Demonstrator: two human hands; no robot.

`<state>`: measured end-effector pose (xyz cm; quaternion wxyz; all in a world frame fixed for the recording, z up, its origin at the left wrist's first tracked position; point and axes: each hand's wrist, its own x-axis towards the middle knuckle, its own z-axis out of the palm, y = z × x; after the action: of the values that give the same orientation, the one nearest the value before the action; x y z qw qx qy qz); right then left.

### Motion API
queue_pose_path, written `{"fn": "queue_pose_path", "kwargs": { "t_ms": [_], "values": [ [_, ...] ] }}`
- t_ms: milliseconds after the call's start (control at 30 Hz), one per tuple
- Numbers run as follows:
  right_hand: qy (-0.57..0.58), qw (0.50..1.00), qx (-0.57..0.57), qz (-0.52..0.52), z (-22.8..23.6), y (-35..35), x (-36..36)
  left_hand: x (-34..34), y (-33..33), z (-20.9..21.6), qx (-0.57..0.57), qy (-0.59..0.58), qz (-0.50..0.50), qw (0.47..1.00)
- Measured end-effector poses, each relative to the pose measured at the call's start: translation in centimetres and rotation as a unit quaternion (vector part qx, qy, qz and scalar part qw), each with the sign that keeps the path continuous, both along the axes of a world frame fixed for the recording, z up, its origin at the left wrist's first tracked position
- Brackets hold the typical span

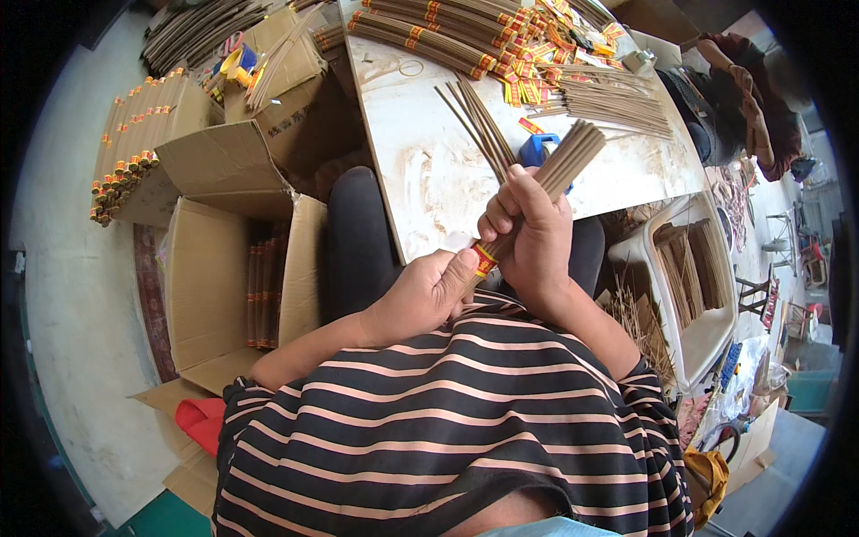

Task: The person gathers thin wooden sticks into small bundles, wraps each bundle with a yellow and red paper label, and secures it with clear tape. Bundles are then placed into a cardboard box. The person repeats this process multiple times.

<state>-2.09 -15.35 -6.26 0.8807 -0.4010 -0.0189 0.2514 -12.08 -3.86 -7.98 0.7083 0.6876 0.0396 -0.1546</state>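
Note:
Both of my hands grip one bundle of brown incense sticks (577, 150), held at a slant above my lap by the table's near edge. My left hand (419, 294) closes round its lower end, the thumb pressing beside a red and yellow paper band (484, 260) wrapped on the sticks. Higher up, my right hand (540, 228) wraps its fingers round the bundle, with the free ends fanning out above the fist. Just behind it on the table lie several loose incense sticks (476, 123) and a blue tape dispenser (540, 149).
Banded bundles (425, 38), paper bands and loose sticks cover the far part of the white table (429, 188). An open cardboard box (199, 295) with bundles inside stands at my left. On the right are a white tub (727, 304) of sticks and another person (761, 107).

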Motion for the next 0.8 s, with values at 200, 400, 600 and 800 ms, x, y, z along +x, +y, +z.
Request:
{"fn": "queue_pose_path", "kwargs": {
  "t_ms": [200, 400, 600, 800],
  "values": [
    [-0.092, 0.995, 0.02, 0.039, -0.9, -0.6, 0.3, 0.1, 0.4, 0.9, -0.02, 0.004, 0.019, 1.0],
    [-0.163, 0.918, -0.299, 0.204, 0.6, -2.9, -0.4, 0.1, 0.3, 0.6, -0.024, -0.006, 0.043, 0.999],
    [-0.186, 0.939, -0.258, 0.128, -1.2, -2.5, -1.1, 0.2, 0.0, 0.9, 0.004, -0.014, 0.036, 0.999],
    [-0.196, 0.935, -0.265, 0.127, -1.2, -2.3, -1.2, -0.1, 0.4, 0.4, 0.047, -0.038, 0.026, 0.998]
  ]
}}
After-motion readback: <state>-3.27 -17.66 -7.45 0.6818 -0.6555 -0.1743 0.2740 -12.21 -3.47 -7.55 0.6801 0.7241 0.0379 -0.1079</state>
